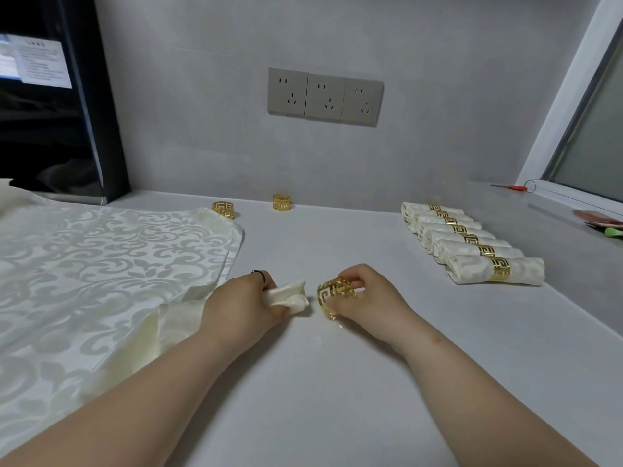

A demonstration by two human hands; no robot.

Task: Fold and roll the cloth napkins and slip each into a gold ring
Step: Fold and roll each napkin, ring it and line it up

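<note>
A: Item 1, hands?
B: 1a, left hand (244,298) curled round rolled napkin (290,295), approx. centre of worktop (337,382). It squeezes the roll tight, prob. so the end stays narrow enough to enter. 1b, right hand (367,294) at 3 o'clock of it, fingertips pinching gold ring (334,298) by the rim, opening turned toward the roll's tip. Tip and ring just apart, not yet threaded.
A: Item 2, materials?
B: Napkin: cream cloth w/ faint sheen, soft, layered folds showing at the end. Ring: thin shiny metal band, open key-fret pattern. Looks rigid, so I'd expect the cloth to do the giving.
A: Item 3, stock?
B: flat napkins (101,264) at 9 o'clock, spread out, damask scrolls, matte on gloss. A folded cream length lies behind the left wrist; can't tell if it's the roll's tail. spare ring A (223,209) at 11 o'clock, spare ring B (282,201) at 12, both set down as short open cylinders near the wall.
A: Item 4, finished?
B: ringed rolls (472,241) at 2 o'clock, side by side in a slanted row, bands at mid-length. Kept well apart from raw stock, I'd say to avoid mix-ups. Approx. seven; far ones overlap, unsure.
A: Misc.?
B: triple wall socket (325,96) at 12, grey plastic. red-handled tool (512,187) on the sill, 2 o'clock, type unclear.
</note>
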